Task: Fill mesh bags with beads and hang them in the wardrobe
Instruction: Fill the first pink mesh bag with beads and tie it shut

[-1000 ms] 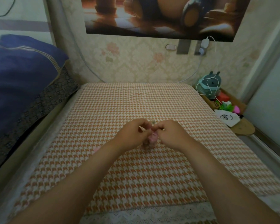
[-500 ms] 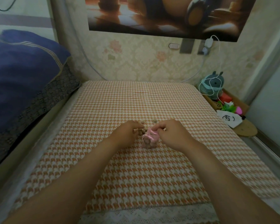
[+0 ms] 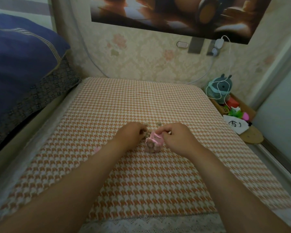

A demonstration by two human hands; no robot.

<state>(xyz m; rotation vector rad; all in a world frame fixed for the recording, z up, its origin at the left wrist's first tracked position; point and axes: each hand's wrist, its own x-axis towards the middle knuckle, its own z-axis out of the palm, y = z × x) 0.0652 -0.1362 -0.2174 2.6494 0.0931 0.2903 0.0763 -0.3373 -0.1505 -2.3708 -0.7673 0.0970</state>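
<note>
Pinching mesh bag (image 3: 153, 143) rim, right grip (image 3: 175, 137)

A single head-worn wide-angle view looks forward and down from close above the bed (image 3: 141, 106), facing the wall (image 3: 149, 61), both forearms reaching in from the bottom edge.

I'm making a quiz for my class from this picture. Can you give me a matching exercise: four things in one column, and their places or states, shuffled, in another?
Things:
1. pink bag
2. right hand
3. blue bedding
4. plush toy

Places or states:
A. in the box right of the table
B. piled left of the table
C. standing on the cloth between the hands
D. pinching the bag's rim

Pairs: 1-C, 2-D, 3-B, 4-A
</note>
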